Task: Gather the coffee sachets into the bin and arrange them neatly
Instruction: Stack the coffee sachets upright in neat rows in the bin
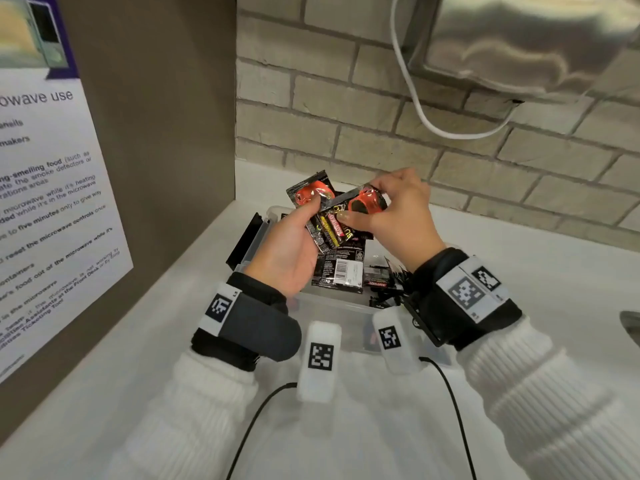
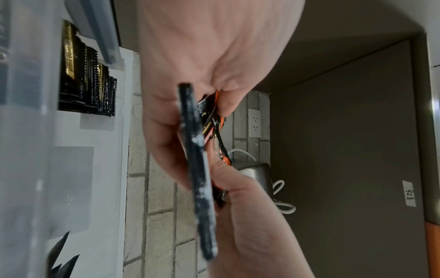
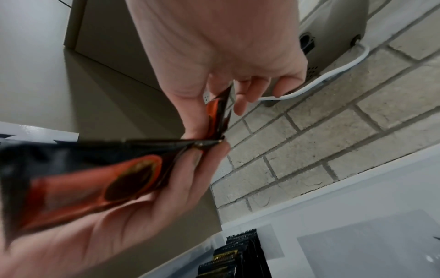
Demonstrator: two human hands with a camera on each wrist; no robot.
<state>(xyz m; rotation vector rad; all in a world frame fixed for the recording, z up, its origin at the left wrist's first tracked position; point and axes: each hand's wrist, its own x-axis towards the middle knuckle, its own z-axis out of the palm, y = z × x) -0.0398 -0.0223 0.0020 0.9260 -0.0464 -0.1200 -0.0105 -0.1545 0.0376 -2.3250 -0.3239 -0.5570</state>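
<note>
Both hands hold black-and-orange coffee sachets above a clear plastic bin (image 1: 332,308) on the white counter. My left hand (image 1: 304,223) grips a fanned stack of sachets (image 1: 330,237), thumb on top. The stack shows edge-on (image 2: 200,178) in the left wrist view. My right hand (image 1: 363,202) pinches one sachet (image 1: 369,204) at the top of that stack, between thumb and fingers. Close up, this sachet (image 3: 95,180) lies across the left palm. More sachets (image 1: 337,270) lie loose in the bin. A row of sachets (image 2: 88,80) stands on edge against one bin wall (image 3: 357,235).
A brown cabinet side with a microwave-use notice (image 1: 52,202) rises at the left. A brick wall (image 1: 346,109) backs the counter, with a metal appliance (image 1: 536,39) and white cable (image 1: 415,105) above. A black lid (image 1: 244,240) leans beside the bin. A sink edge (image 1: 630,323) shows at right.
</note>
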